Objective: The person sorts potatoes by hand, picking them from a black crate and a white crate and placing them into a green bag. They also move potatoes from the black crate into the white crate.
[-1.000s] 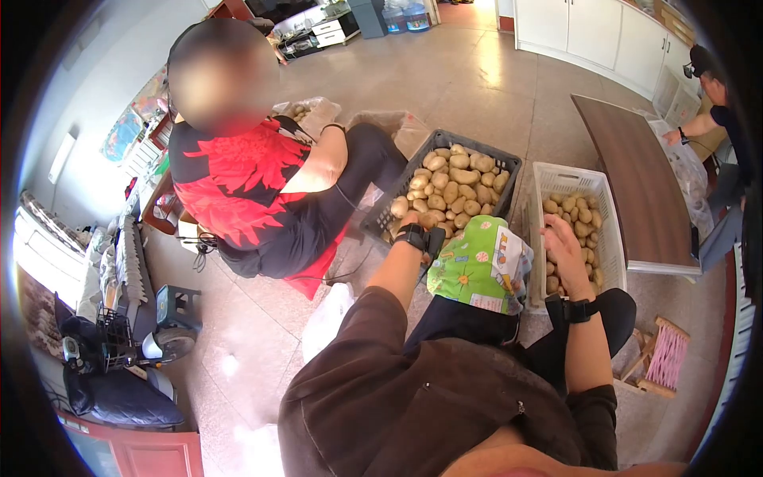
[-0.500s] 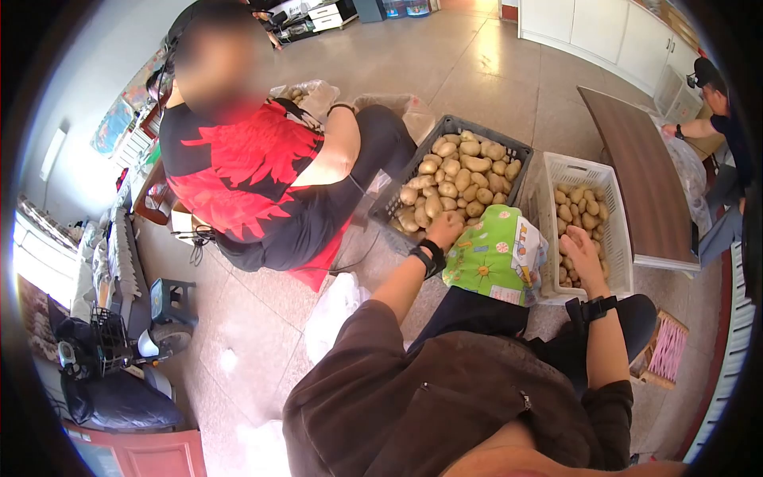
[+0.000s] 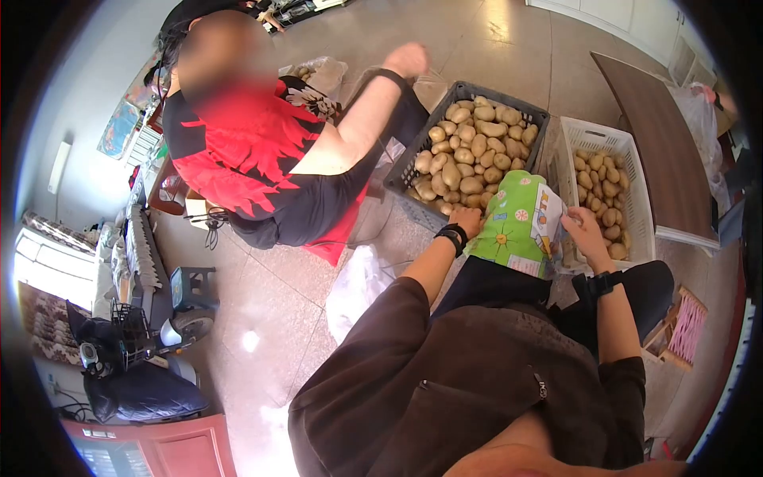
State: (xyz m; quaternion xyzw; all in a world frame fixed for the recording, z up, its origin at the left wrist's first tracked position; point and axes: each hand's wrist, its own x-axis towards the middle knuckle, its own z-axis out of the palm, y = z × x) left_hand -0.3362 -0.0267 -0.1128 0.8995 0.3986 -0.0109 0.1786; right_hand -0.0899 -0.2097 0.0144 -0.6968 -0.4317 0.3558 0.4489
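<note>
A green printed bag (image 3: pixel 509 226) with cartoon pictures and a white patch lies over my lap, between the two crates. My left hand (image 3: pixel 469 221) is curled at its left edge, beside the front rim of the black crate (image 3: pixel 421 208); part of its fingers is hidden. On the other side, my right hand (image 3: pixel 586 237) pinches the bag's right edge with bent fingers. Potatoes (image 3: pixel 477 151) fill the black crate high. More potatoes (image 3: pixel 602 187) lie in the white crate (image 3: pixel 642 187), close to my right hand.
At the left sits a person in a red and black top (image 3: pixel 254 175), one arm raised by the black crate. A brown board table (image 3: pixel 660 151) stands at the right, with another person's hand near clear plastic. A white plastic bag (image 3: pixel 358 290) lies on the floor.
My right hand has moved from above the white crate's potatoes to the bag's right edge. My left hand stays by the bag. The seated person's arm has risen, and the view has shifted.
</note>
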